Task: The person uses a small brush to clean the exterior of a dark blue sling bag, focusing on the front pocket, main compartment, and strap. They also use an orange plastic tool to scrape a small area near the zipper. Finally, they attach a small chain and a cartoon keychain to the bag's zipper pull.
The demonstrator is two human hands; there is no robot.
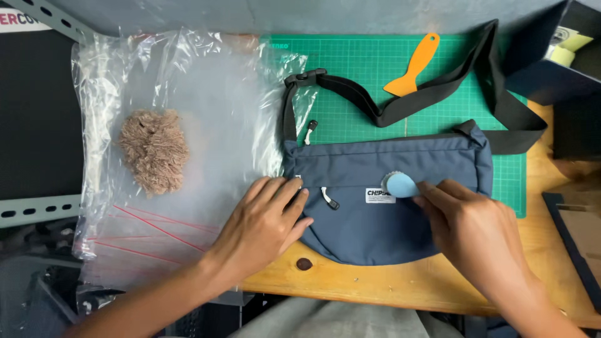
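Wooden desk [438,281], one green cutting mat [375,69] on its far part. One navy sling bag [382,213] lies flat, partly on the mat, near edge on bare wood, its black strap [432,94] looping back across the mat. One orange scraper [413,64] on the mat beside the strap. Left: one clear plastic bag [206,112] with one brown fluffy pom-pom [154,151] on it. Left hand [266,225] flat on the bag's left end, fingers spread. Right hand [472,228] pinches one light-blue round disc [400,184] against the bag front, fingers pressed together. One small dark spot [304,263] on the wood near the bag's edge.
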